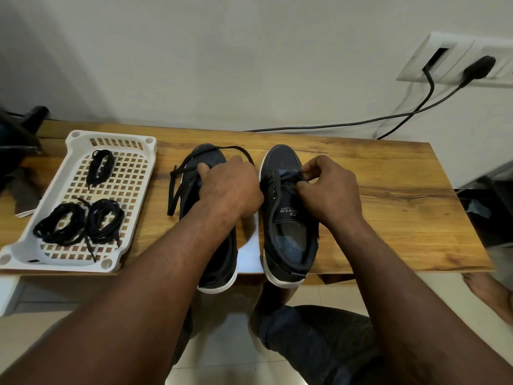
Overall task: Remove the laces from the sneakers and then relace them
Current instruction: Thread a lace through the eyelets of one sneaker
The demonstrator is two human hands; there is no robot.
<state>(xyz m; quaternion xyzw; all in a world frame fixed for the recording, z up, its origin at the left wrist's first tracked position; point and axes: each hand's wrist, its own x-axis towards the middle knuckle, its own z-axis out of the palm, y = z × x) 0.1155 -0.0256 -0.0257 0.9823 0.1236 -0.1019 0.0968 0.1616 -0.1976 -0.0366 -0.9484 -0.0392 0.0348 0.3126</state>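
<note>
A person seated at a wood-grain worktop [388, 204] works on a pair of dark navy fabric sneakers with white soles, set side by side with toes pointing away. The right hand [330, 190] pinches the thin black lace [290, 175] at the toe-end eyelets of the right sneaker [283, 159]. The eyelets nearer the ankle look bare, so the lace is probably nearly out, though a relacing just begun would look the same. The left hand [230, 187] is curled down over the upper of the left sneaker [222, 259], steadying it; whether its fingers also catch a lace cannot be told. That shoe's loose black lace [173, 190] trails onto the worktop and loops past the toe. The next move probably calls for drawing the pinched lace clear of its eyelet without dragging the shoe, which has no hand holding it down. Well to the left sits a white perforated plastic tray [75, 140] holding three coiled bundles of black laces [59, 226]. A white wall socket plate [455, 59] with a black plug [477, 68] feeds black cables [333, 123] along the worktop's far edge, apart from the shoes.
</note>
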